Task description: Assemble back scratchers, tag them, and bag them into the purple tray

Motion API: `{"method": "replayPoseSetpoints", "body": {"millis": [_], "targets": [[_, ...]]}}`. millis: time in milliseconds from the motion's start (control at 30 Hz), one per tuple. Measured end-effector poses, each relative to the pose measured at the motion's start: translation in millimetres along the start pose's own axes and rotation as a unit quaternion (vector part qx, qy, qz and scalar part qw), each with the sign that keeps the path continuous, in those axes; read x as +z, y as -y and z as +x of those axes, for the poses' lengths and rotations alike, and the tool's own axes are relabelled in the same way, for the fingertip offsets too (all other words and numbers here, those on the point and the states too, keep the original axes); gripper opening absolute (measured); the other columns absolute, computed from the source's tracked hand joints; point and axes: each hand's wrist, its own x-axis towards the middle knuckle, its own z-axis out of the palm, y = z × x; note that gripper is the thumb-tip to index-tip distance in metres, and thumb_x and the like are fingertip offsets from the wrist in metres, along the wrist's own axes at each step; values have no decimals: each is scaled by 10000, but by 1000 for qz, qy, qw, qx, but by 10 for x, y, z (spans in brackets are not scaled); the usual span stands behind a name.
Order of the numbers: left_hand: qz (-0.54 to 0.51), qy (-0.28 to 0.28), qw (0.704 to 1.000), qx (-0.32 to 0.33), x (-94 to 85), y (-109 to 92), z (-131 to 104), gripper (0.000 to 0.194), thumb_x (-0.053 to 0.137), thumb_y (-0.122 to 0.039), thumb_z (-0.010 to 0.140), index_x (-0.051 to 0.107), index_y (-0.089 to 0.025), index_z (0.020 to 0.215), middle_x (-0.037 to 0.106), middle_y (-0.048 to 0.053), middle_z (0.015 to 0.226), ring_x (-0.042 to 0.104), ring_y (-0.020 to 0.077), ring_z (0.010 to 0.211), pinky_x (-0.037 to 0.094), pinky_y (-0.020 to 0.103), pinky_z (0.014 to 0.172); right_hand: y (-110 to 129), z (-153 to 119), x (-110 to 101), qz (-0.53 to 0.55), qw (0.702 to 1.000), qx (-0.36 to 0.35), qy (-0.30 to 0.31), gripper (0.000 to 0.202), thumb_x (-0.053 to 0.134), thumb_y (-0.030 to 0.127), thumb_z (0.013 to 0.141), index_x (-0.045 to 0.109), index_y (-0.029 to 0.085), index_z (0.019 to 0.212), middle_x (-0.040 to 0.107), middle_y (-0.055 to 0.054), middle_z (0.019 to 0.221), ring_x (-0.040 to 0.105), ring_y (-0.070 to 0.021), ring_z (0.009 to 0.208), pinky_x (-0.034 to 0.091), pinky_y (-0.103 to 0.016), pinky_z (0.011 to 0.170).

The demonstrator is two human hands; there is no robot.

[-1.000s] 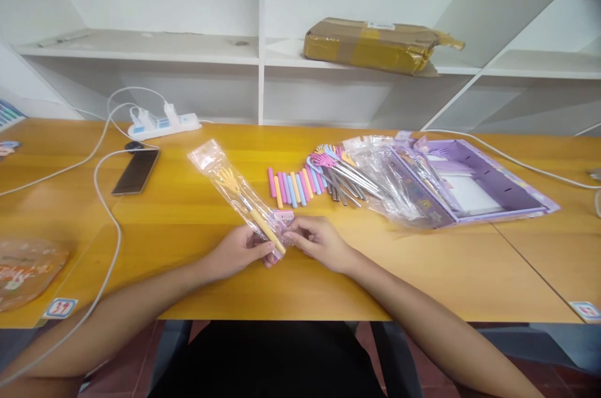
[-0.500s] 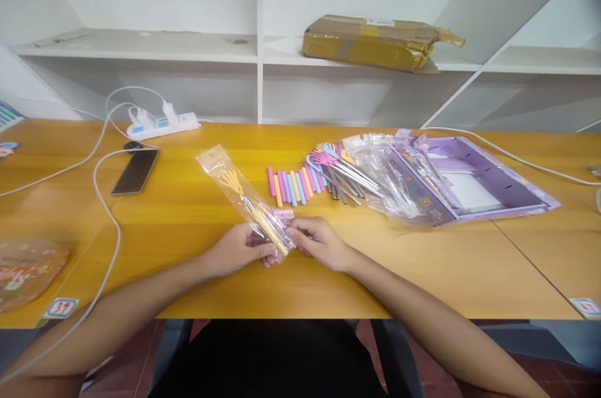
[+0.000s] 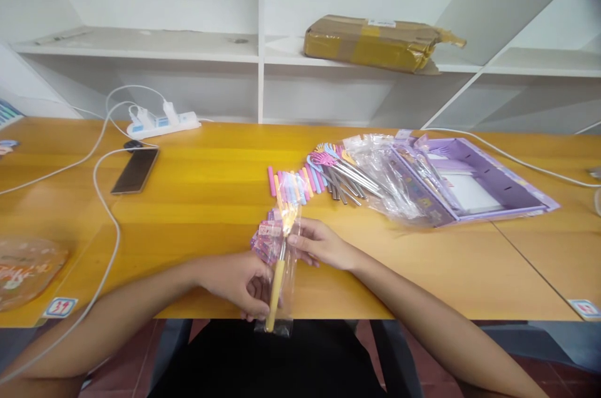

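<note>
Between my hands is a back scratcher (image 3: 277, 288) in a clear plastic bag, with a yellow hand-shaped head, a metal rod and a yellow handle. The handle end points toward me, over the table's front edge. My left hand (image 3: 246, 285) is closed on the bag beside the handle, fingers curled. Higher up, my right hand (image 3: 326, 244) pinches the bag's side near the head. Small pink-purple printed packets (image 3: 265, 240) lie behind the bag. Past them is a row of pink, yellow and blue handle tubes (image 3: 312, 180), partly seen through the bag.
Right of the tubes are loose metal scratcher rods with coloured hand heads (image 3: 323, 159), clear bags (image 3: 389, 182) and a purple open box (image 3: 511, 176). A phone (image 3: 135, 171), power strip (image 3: 164, 126) and white cables lie left. A taped carton (image 3: 370, 44) sits on the shelf.
The bagged back scratcher has turned from leaning left to nearly upright in view, its handle coming toward me. My left hand has moved nearer the table edge; the right has shifted to the head end.
</note>
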Motion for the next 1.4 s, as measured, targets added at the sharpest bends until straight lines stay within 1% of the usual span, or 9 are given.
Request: {"method": "replayPoseSetpoints", "body": {"millis": [133,333,500,600,733,967,1133,1267,1400], "targets": [[-7,-13,1000,-18,-38,-9,-12,308,692,-469,951,725,-180,1055,766,61,832,691,145,570,580,267,568,31,2,17,4,998,40,37,446,677,599,935,616,157,930,583,57,632,499,-51,427,402,-171,391],[21,-368,917,151,-219,62,47,412,674,-407,984,541,-211,1321,714,118,1220,722,212,1019,584,344,876,2,20,151,-32,995,40,90,419,641,576,967,642,161,1028,633,31,711,584,-72,493,492,-196,462],[-24,-464,862,201,-337,107,80,408,692,-354,974,501,-225,1311,703,13,960,715,166,898,580,315,858,124,-11,-2,-216,976,-38,20,338,509,475,1061,660,176,1012,652,3,769,585,-96,587,471,-237,568],[-24,-490,850,193,-377,115,60,343,688,-362,975,535,-224,1250,679,-23,864,694,136,760,590,288,766,219,-78,-270,-373,923,-66,-72,231,566,391,1036,662,191,976,625,9,757,554,-116,640,423,-259,620],[-15,-491,850,190,-419,133,43,254,658,-437,987,610,-190,1023,694,6,854,692,143,760,594,276,724,240,-189,-576,-450,892,-12,-27,336,843,348,809,658,213,1055,621,9,885,555,-129,725,420,-261,663],[-9,-481,858,178,-438,189,53,426,535,-542,1029,690,-158,929,706,50,886,694,178,811,589,307,761,213,-209,-647,-422,905,49,-5,319,886,286,725,605,199,850,563,13,912,540,-124,759,421,-259,685],[36,-482,861,157,-436,226,88,441,517,-543,1036,708,-170,901,726,47,890,693,186,832,556,303,793,216,-166,-535,-223,971,54,63,389,825,408,826,496,204,784,535,48,737,561,-108,660,421,-235,598],[81,-479,861,148,-426,196,144,426,489,-520,1052,718,-176,950,733,48,947,686,192,907,528,300,851,165,-82,-255,-81,995,-50,-21,296,743,412,925,517,221,936,640,28,770,627,-115,650,507,-255,605],[116,-475,860,144,-393,127,216,400,494,-509,1053,726,-183,1038,741,46,1004,682,198,954,518,304,878,139,41,-26,-191,944,-227,-142,136,665,319,994,577,217,976,696,-30,876,680,-140,772,582,-303,719]]}}
